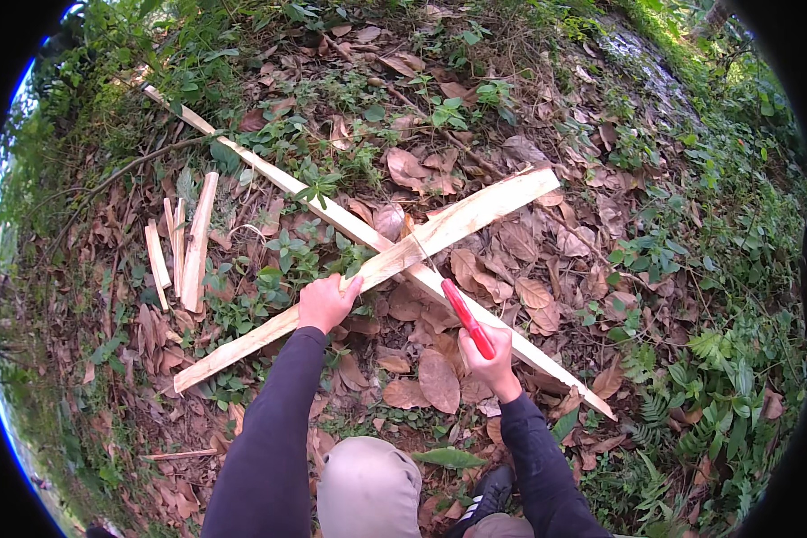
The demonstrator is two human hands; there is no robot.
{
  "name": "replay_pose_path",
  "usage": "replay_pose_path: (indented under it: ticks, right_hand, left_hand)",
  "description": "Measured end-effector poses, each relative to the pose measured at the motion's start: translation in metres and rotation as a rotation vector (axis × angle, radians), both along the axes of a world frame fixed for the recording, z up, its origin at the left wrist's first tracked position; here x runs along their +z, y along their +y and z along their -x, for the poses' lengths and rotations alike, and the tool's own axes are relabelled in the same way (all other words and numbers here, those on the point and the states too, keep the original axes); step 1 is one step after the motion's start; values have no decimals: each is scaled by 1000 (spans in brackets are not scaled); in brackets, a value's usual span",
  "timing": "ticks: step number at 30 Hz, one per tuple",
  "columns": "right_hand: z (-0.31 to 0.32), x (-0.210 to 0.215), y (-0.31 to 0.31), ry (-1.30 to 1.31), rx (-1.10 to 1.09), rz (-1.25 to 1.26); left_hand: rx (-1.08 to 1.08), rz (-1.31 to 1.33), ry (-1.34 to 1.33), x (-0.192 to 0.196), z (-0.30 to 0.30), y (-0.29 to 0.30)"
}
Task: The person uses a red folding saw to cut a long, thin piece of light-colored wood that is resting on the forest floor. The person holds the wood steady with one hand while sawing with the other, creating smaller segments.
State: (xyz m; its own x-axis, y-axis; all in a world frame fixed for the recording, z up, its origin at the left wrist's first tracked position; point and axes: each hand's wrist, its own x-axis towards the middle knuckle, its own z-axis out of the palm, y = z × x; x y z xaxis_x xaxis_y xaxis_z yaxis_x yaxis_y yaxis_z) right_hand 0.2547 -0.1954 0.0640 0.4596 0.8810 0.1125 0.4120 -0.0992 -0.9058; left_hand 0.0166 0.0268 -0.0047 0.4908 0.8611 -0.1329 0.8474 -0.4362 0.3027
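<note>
Holding the upper plank (368,273) firmly, the left hand (325,303) grips it where it crosses another plank (269,175) on the ground; the right hand (489,351), closed on the red-handled knife (466,316), should cut away from the body.

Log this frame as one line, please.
left hand grips upper wood strip | right hand holds red-handled knife at the strips' crossing | ground: dry leaves

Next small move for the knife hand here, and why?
Probably push the blade further along the upper slat. The right hand grips the red knife, its tip at the slats' crossing, while the left hand pins that slat.
</note>
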Motion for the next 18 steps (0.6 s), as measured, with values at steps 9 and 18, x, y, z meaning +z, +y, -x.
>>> replay_pose_path:
  ticks: [9, 18]
  right_hand:
    - [9, 8, -3, 97, -11, 85]
    - [18, 22, -75, 182, -3, 89]
  left_hand:
    - [19, 19, -7, 3, -3, -4]
    - [36, 1, 27, 3, 11, 0]
